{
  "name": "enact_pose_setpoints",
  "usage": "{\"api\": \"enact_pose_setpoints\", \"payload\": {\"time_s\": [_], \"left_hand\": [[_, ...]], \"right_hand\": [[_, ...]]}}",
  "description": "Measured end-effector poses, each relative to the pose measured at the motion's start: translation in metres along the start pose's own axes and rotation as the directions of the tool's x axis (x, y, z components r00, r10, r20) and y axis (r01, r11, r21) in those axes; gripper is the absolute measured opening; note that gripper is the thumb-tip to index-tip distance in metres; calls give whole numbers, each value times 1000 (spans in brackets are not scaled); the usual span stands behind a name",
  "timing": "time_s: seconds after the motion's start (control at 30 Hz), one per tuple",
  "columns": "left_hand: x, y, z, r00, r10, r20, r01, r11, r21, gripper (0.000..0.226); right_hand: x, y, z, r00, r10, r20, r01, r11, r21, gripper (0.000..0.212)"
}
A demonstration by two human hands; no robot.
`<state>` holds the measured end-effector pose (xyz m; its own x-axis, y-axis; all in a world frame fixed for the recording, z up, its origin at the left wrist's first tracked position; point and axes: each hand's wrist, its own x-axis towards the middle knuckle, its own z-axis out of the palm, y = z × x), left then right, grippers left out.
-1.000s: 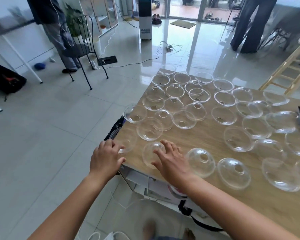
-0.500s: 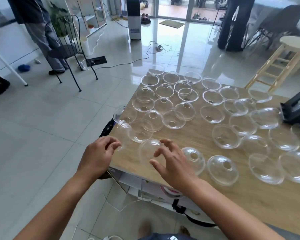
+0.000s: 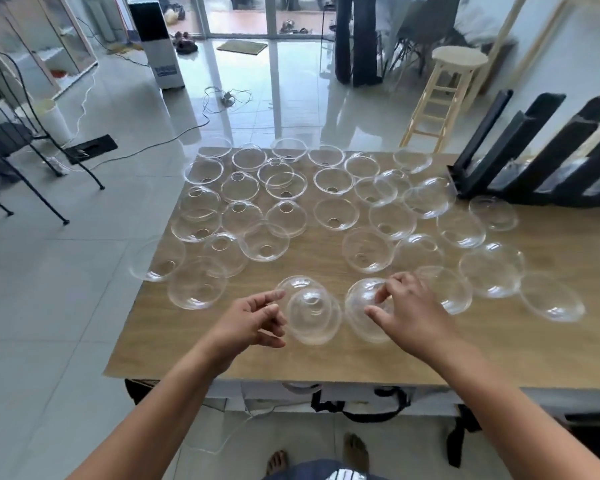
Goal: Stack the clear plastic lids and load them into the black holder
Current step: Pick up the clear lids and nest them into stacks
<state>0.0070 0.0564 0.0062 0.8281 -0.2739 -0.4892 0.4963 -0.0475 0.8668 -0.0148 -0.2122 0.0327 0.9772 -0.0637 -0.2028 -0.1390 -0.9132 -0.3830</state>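
Clear plastic lids (image 3: 333, 181) across wooden table (image 3: 326, 358), left hand (image 3: 252, 323) pinching domed lid (image 3: 314, 318), right hand (image 3: 407, 306) gripping second lid (image 3: 362, 315)

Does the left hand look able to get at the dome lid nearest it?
Probably yes. The left hand sits beside the dome lid, at its rim, nothing between them; contact is unclear. The right hand grips the neighbouring lid, out of the way.

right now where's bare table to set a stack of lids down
Biggest bare patch: the table strip along the near edge, from the left hand past the lid that the right hand pinches, to the near right corner. Smaller: right edge, between black holder and outermost lid. Far and left parts are crowded, lids touching or overlapping.
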Motion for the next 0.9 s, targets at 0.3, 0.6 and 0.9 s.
{"api": "enact_pose_setpoints", "payload": {"time_s": [0.3,0.6,0.9], "left_hand": [[26,-18,14,992,-59,-110,66,996,57,41],[27,-32,32,919,380,-106,-157,600,785,89],[34,-46,42,883,469,11,-253,457,853,85]], "right_hand": [[2,15,29,999,-7,-40,4,998,-64,30],[-5,22,41,995,-52,-84,53,998,15,58],[-3,24,51,991,-69,-113,68,998,-11,62]]}}
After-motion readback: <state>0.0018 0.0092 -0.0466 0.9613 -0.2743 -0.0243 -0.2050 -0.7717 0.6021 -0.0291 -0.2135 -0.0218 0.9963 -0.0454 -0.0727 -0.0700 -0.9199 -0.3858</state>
